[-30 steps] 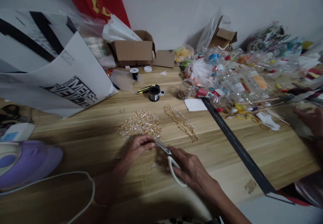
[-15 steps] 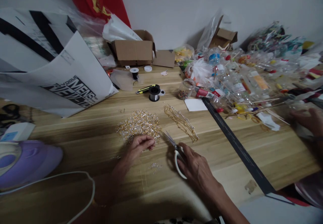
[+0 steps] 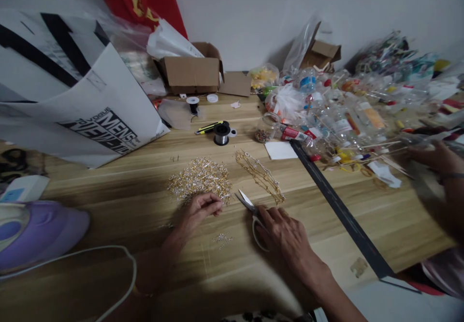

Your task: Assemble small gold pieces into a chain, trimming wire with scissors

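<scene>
Scissors point(image 3: 258, 225) sit gripped in my right hand point(image 3: 284, 232), blades parted, near the chains point(image 3: 259, 174); my left hand's point(image 3: 203, 211) fingertips pinch together beside the bead pile point(image 3: 199, 179), perhaps holding something tiny.

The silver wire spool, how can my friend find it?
Find the cardboard box on the wooden table, then look nearer, to the yellow-and-black cutter. The silver wire spool stands beside it. Its rims are black; the other spool has a white rim and dark winding.

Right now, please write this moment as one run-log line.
left hand: pinched at glittering pile, contents unclear | right hand: holding scissors, blades parted | silver pieces: on table
</scene>
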### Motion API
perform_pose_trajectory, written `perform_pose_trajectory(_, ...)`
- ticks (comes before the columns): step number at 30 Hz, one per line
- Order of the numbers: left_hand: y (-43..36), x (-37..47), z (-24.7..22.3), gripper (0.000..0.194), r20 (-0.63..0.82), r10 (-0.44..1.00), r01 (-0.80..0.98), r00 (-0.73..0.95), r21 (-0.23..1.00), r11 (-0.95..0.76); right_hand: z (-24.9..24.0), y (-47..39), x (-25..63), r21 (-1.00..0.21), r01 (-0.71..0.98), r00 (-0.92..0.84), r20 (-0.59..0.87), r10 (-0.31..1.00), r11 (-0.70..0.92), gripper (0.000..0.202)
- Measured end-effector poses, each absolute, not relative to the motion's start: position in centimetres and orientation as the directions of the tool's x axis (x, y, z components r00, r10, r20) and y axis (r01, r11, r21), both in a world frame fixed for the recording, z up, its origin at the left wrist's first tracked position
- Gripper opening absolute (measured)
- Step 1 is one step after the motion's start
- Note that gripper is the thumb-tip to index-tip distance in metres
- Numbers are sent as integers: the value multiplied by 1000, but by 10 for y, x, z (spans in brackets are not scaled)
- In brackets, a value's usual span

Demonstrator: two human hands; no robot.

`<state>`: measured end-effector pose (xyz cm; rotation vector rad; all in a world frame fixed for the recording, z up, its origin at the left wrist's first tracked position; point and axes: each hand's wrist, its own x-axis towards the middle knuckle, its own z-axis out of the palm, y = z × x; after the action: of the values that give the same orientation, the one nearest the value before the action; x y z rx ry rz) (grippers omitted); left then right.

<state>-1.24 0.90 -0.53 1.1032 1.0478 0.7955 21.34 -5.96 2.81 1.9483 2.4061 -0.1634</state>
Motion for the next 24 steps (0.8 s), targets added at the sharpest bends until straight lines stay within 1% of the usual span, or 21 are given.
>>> perform_pose_trajectory(2,9,-13,-6,24,-259,908,-10,329,961,278,32,-55,212,-65,971,-233,-81,969,228,28)
perform_pose_trajectory(3,9,-13,-6,24,-253,909,-11,331,962,272,34,-53,210,-99,962,-262,-59,963,256,28)
perform_pose_trajectory(5,9,-12,-5,24,-237,908,-8,345,967,256,35,-47,206,-217,910,-362,3,932,354,25)
perform_pose_trajectory(7,9,-12,-4,24,-220,904,2,367,972,236,34,-41,198,-341,831,-441,76,894,439,17)
perform_pose_trajectory(9,9,-12,-2,24,-206,900,21,384,976,215,31,-35,188,-415,755,-508,120,853,508,13)
perform_pose_trajectory(11,10,-13,-2,23,-194,899,43,393,980,193,25,-28,179,-468,695,-530,178,829,545,12)
perform_pose_trajectory(12,10,-13,-3,22,-190,897,50,399,981,185,22,-25,175,-492,674,-531,195,825,551,11)
perform_pose_trajectory(17,10,-15,-8,23,-179,895,37,408,983,180,6,-10,164,-517,644,-504,267,821,564,8)
perform_pose_trajectory(22,12,-16,-11,25,-187,897,19,401,980,196,1,-5,165,-674,527,-490,256,834,517,7)
perform_pose_trajectory(24,12,-16,-11,25,-188,898,10,397,980,200,-1,-5,166,-711,492,-483,256,837,502,7)
